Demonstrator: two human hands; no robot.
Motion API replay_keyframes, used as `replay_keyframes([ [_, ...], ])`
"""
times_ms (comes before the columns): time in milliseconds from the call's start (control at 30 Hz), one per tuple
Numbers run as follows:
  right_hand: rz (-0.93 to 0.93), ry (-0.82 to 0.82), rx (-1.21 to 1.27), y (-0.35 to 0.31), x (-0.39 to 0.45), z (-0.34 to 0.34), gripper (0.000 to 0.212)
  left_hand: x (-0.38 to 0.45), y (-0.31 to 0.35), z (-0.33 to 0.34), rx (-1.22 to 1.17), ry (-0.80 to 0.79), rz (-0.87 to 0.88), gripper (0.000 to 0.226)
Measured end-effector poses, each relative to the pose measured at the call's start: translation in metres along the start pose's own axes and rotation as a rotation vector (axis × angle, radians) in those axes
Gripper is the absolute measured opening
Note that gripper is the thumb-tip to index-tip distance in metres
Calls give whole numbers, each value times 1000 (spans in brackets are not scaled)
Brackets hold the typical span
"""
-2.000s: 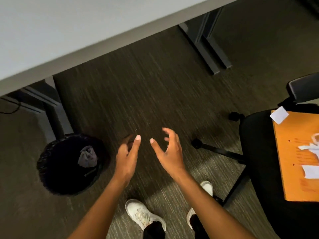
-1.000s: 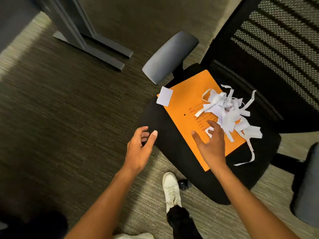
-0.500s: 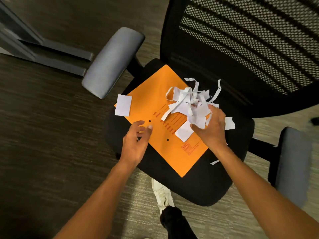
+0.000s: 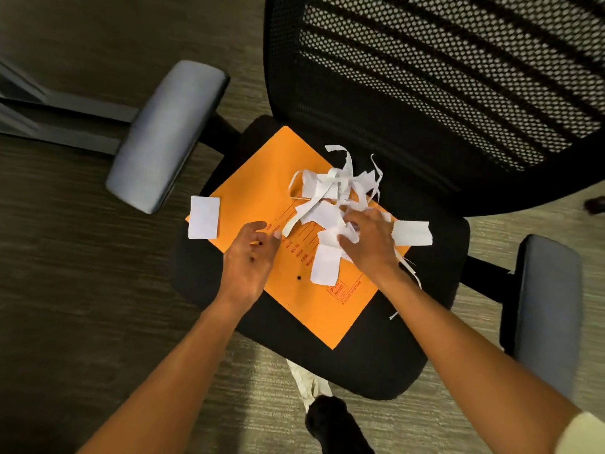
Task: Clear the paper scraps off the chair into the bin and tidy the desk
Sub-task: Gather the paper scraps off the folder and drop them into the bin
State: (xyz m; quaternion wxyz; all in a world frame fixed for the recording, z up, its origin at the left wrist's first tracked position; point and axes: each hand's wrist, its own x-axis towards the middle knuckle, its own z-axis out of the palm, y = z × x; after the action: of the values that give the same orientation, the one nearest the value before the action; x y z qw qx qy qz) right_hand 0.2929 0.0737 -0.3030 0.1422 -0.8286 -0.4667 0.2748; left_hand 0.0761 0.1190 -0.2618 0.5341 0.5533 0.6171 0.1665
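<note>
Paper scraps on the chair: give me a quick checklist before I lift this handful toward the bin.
1. Right hand on the scrap pile: ok, fingers curl into the scraps, but a closed grasp cannot be confirmed.
2. Left hand free to help: ok, open and empty over the orange envelope.
3. Whole pile gathered: not ok, strips spread beyond the hand toward the mesh backrest.
4. Stray pieces: not ok, a white rectangle lies apart at the envelope's left corner, and a folded piece sits right of the hand.
5. Envelope staying put: cannot tell, scraps rest on it.
6. Bin location: cannot tell, not in view.
</note>
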Motion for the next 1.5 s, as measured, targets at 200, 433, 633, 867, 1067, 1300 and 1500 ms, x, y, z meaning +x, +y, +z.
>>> replay_keyframes([
  [200,12,5,179,1,-31,0,23,17,5,12,109,-8,84,47],
  [433,120,122,408,5,-68,-19,10,38,25,33,364,28,259,43],
  [633,215,190,531,22,-94,-37,15,59,50,57,637,0,340,60],
  [867,286,245,641,35,-118,-52,17,74,60,84,960,-267,435,94],
  [1067,342,236,714,44,-131,-62,17,70,56,104,1124,-251,464,69],
  [1300,363,201,692,42,-136,-61,15,55,47,106,962,-278,487,41],
  [1500,386,165,704,37,-132,-47,20,34,32,92,807,-288,433,33],
])
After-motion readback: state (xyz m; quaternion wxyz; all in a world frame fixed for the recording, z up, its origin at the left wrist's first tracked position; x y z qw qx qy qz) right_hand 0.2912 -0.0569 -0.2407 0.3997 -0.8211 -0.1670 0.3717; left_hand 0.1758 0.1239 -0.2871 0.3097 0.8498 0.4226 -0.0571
